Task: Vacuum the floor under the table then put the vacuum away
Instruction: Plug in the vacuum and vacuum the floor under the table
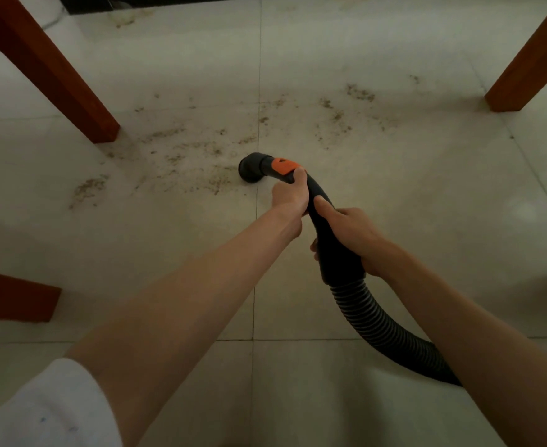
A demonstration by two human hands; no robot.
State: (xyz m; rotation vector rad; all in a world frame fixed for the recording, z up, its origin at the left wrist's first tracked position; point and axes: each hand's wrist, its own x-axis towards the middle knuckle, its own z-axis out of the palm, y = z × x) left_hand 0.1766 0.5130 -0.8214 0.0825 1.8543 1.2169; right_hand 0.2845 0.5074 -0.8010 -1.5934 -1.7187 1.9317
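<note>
Pale tiled floor (394, 221) strewn with brownish crumbs (201, 150), seemingly dirt, between red-brown wooden legs (49, 72); both hands' fingers (299, 180) clamp the black vacuum hose (327, 233).

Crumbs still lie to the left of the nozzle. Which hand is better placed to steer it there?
Left. The left hand grips nearest the nozzle, beside the crumbs; the right hand holds farther back by the hose.

My left hand (293, 196) holds the vacuum nozzle (256, 167) ahead of my right hand (351, 232), with the hose (381, 321) trailing back right. Crumbs (207, 146) lie on the floor (427, 195) before the nozzle, between a left table leg (55, 75) and a right table leg (523, 69).
</note>
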